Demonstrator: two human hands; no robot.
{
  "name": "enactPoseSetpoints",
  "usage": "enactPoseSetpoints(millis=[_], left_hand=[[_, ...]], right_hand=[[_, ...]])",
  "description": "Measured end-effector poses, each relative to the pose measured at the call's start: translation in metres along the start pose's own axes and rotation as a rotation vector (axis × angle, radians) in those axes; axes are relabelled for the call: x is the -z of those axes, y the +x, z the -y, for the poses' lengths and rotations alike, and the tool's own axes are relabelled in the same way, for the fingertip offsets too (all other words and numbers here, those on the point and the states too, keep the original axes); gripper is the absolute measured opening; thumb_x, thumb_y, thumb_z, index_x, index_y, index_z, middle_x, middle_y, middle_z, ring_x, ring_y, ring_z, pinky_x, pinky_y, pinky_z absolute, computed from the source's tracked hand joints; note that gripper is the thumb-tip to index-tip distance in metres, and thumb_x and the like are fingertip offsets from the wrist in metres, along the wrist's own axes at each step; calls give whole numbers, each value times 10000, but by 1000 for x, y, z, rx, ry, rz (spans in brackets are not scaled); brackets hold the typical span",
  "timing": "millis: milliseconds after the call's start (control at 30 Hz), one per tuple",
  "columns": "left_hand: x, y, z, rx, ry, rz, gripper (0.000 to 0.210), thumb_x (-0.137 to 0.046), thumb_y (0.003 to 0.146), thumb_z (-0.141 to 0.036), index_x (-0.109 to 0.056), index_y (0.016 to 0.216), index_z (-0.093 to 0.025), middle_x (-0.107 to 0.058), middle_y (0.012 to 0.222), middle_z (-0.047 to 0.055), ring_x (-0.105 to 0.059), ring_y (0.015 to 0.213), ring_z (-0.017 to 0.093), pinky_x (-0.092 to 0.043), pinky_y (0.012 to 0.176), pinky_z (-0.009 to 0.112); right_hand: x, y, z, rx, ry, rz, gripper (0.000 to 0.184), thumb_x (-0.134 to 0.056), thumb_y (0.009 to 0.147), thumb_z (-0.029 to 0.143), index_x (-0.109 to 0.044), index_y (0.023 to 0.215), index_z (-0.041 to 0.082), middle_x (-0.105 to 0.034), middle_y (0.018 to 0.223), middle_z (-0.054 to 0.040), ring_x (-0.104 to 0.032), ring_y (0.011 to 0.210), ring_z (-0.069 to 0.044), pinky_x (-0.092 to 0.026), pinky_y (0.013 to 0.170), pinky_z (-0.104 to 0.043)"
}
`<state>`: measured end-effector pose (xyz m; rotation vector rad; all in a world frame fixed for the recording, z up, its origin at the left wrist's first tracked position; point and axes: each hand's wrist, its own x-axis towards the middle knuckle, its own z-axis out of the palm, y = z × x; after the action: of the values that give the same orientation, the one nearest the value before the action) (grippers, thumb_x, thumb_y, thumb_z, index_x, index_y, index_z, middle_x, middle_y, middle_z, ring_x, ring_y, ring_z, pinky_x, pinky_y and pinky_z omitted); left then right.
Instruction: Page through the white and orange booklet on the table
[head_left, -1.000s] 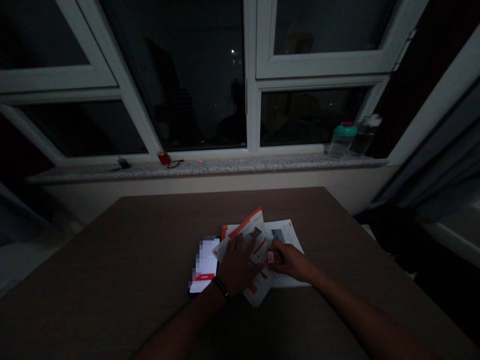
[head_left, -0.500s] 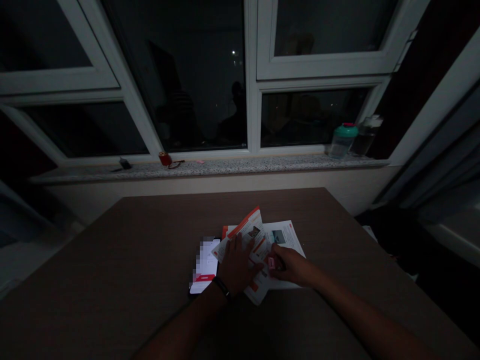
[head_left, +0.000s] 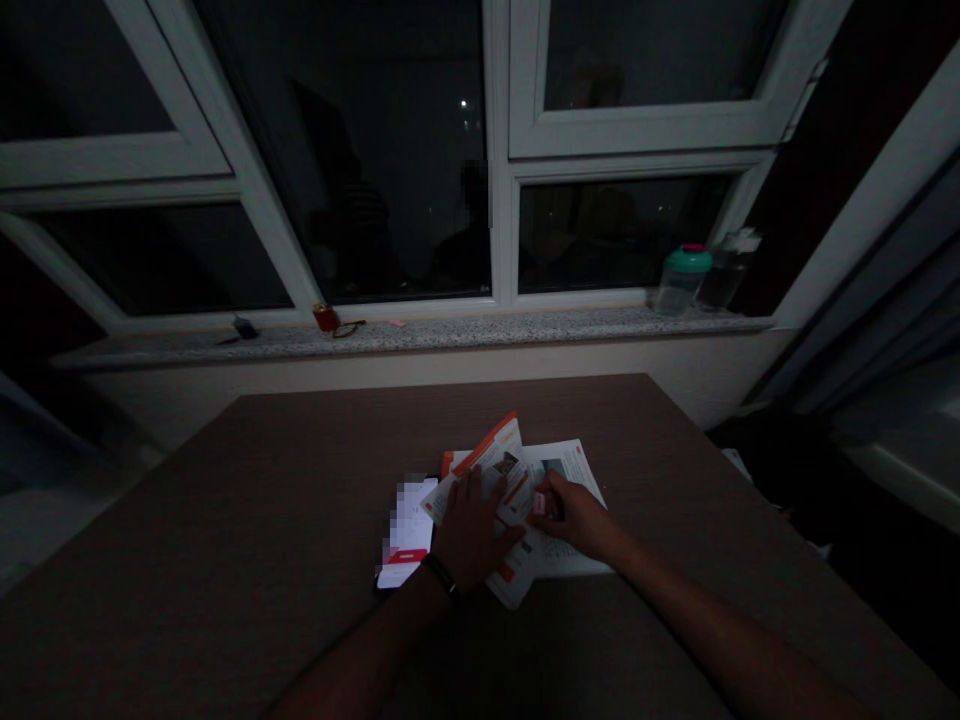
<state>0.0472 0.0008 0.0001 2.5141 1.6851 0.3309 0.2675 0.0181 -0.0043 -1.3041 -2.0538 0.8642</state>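
My left hand (head_left: 474,532) lies with fingers spread on a folded printed page (head_left: 504,450) with orange bands, pressing it down. A dark band circles that wrist. Between the fingers of my right hand (head_left: 568,510) is a small pink block that looks like an eraser (head_left: 540,503), held over the right part of the page. Beneath the folded page, a white printed booklet (head_left: 576,555) with a picture shows at the right. Just left of my left hand, a phone (head_left: 409,535) with a lit screen rests on the table.
The brown wooden table (head_left: 300,480) reaches toward a granite windowsill (head_left: 450,328). On the sill are a small red object (head_left: 325,318), a small dark object (head_left: 244,327), a teal-lidded bottle (head_left: 684,280) and a clear bottle (head_left: 726,270). Curtains hang at both sides.
My right hand has shifted slightly up and left with the pink eraser, lifting its fingers a little. My left hand stays put on the page. The whole view has shifted slightly.
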Motion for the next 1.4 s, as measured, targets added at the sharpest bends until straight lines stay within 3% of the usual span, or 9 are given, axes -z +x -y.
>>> enactPoseSetpoints(millis=[267, 533, 667, 767, 933, 1133, 1400], left_hand=[[2, 0, -1, 15, 1, 9, 711, -591, 872, -584, -396, 1473, -258, -299, 1557, 146, -248, 1421, 403, -272, 1110, 574], [0, -4, -8, 103, 63, 14, 644, -523, 923, -547, -433, 1451, -188, -356, 1524, 173, -292, 1400, 414, -307, 1089, 581], [3, -10, -17, 87, 92, 21, 615, -519, 922, -548, -464, 1426, -201, -415, 1492, 157, -345, 1364, 428, -329, 1059, 613], [10, -15, -27, 5, 86, 38, 617, -481, 946, -545, -451, 1425, -157, -435, 1476, 166, -387, 1348, 384, -334, 1079, 571], [15, -20, -35, -64, 72, 48, 559, -484, 958, -504, -472, 1396, -157, -444, 1477, 139, -391, 1361, 336, -306, 1117, 540], [8, -25, -34, -176, 40, 19, 620, -428, 967, -572, -453, 1411, -141, -406, 1501, 160, -320, 1414, 327, -228, 1165, 553], [12, -28, -40, -122, 19, 61, 587, -450, 971, -539, -477, 1395, -133, -418, 1490, 178, -375, 1385, 338, -284, 1141, 558]], right_hand=[[8, -10, 6, 120, -25, 158, 269, -722, 744, 247, -515, 914, 221, -630, 862, 13, -579, 757, -160, -399, 634, -228], [9, -8, 2, 151, 73, -39, 270, -670, 817, 206, -581, 1070, 238, -654, 1004, -26, -620, 947, -187, -463, 850, -300], [12, -2, -4, 120, 10, -87, 259, -672, 799, 194, -596, 1044, 229, -677, 995, -33, -637, 956, -206, -470, 847, -321], [16, 1, -12, 87, -37, -125, 246, -644, 810, 200, -598, 1051, 222, -689, 1001, -48, -645, 980, -223, -472, 867, -345], [20, 1, -22, 100, -107, -152, 266, -642, 819, 236, -597, 1082, 228, -697, 1034, -57, -645, 1008, -240, -469, 884, -359], [24, -1, -17, 105, -96, -128, 217, -608, 853, 251, -586, 1068, 236, -696, 1023, -51, -651, 996, -232, -479, 867, -342], [23, 0, -21, 106, -117, -114, 237, -611, 857, 249, -586, 1091, 231, -690, 1035, -53, -644, 1006, -230, -475, 878, -344]])
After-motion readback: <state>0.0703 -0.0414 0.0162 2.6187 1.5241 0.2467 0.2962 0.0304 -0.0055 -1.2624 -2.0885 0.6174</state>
